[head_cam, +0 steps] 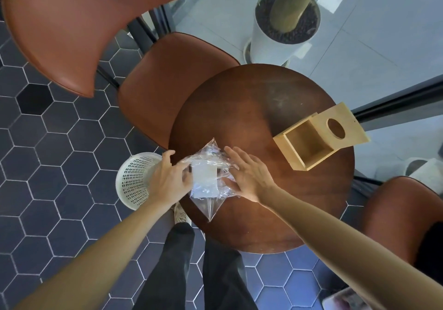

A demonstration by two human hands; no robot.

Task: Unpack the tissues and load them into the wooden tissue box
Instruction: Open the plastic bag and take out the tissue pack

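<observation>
— What's on the round, dark wooden bench (251, 118)?

— A white block of tissues (205, 178) inside a crinkled clear plastic wrapper (211, 204), near the bench's near-left edge. The left hand (167, 180) has its grip closed on the wrapper's left side; the right hand (247, 175) lies flat on the right side, fingers spread, clasping nothing.

— And the wooden tissue box (309, 149)?

— Pale, square, open-topped, at the right edge, well apart. Its flat lid (340, 127) has a round hole.

— Below?

— A perforated white plastic basket (134, 180) on hexagonal floor tiles.
</observation>
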